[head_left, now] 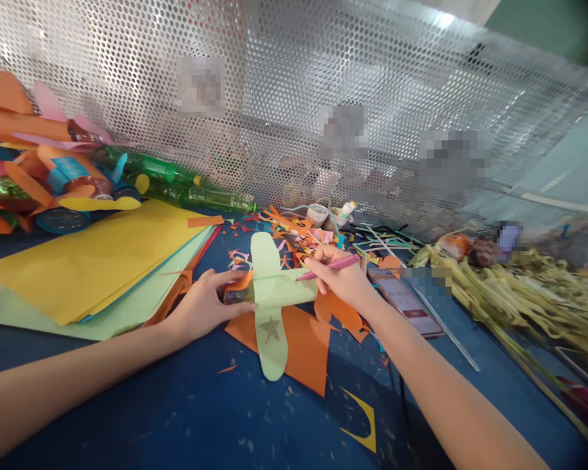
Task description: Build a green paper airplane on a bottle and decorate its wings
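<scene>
A model airplane (269, 294), a bottle wrapped in light green paper with rounded wings, lies before me. On its near wing is a dark star (269, 328). My left hand (210, 301) grips the airplane at its left end, around the dark bottle neck (236, 297), thumb and fingers on either side. An orange paper piece (240, 282) sits by those fingers. In my right hand (340, 277) is a pink pen (343, 262), its tip at the green paper of the body. Under the airplane lies an orange sheet (311, 352).
Stacked coloured paper (102, 261) lies left, below finished paper-and-bottle models (78, 173) and green bottles (151, 166). Paper scraps (289, 225) litter the back. A phone (409, 303), a clear strip (441, 323) and dried husks (509, 307) lie right. A perforated metal screen (274, 78) stands behind.
</scene>
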